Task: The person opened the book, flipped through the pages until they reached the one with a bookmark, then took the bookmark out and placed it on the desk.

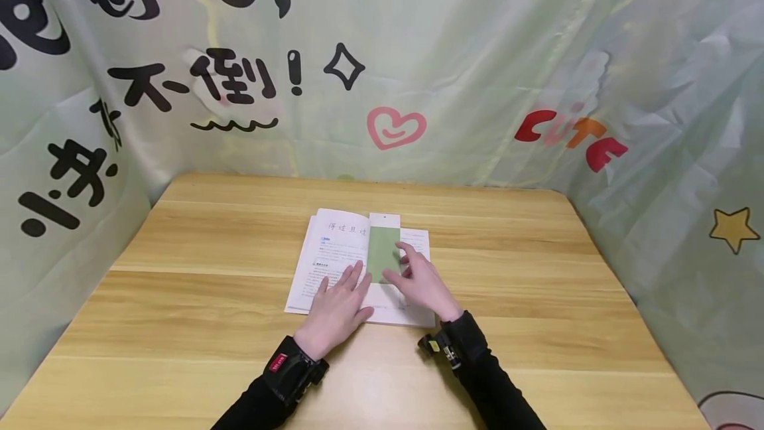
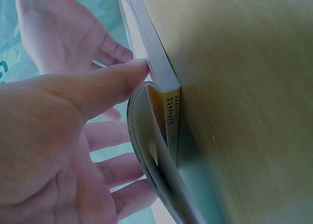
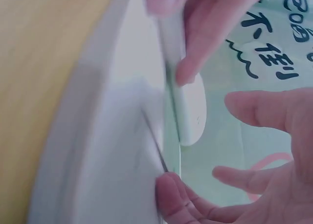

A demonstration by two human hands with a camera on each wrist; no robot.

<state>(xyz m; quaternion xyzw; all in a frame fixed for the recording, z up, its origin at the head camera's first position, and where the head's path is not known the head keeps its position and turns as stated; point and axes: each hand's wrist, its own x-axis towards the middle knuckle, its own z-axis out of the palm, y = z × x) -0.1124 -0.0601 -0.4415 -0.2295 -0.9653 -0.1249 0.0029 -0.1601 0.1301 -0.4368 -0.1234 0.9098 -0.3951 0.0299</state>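
Note:
An open book (image 1: 334, 244) with printed Chinese text lies on the table. Along its centre fold, over the right page, lies a green card with white ends (image 1: 384, 244). My left hand (image 1: 337, 314) rests on the lower left page with spread fingers, its thumb by the book's bottom edge; the left wrist view shows the book's spine end (image 2: 172, 106) beside it. My right hand (image 1: 424, 284) is over the right page, fingers slightly bent and apart. One of its fingertips (image 3: 171, 194) touches the card's right edge, while the thumb (image 3: 249, 106) stands off the page.
The wooden table (image 1: 227, 231) extends around the book on all sides. A printed cloth backdrop (image 1: 477, 52) with characters and drawings hangs behind and beside it. Each wrist bears a black strapped camera, such as the right one (image 1: 453, 344).

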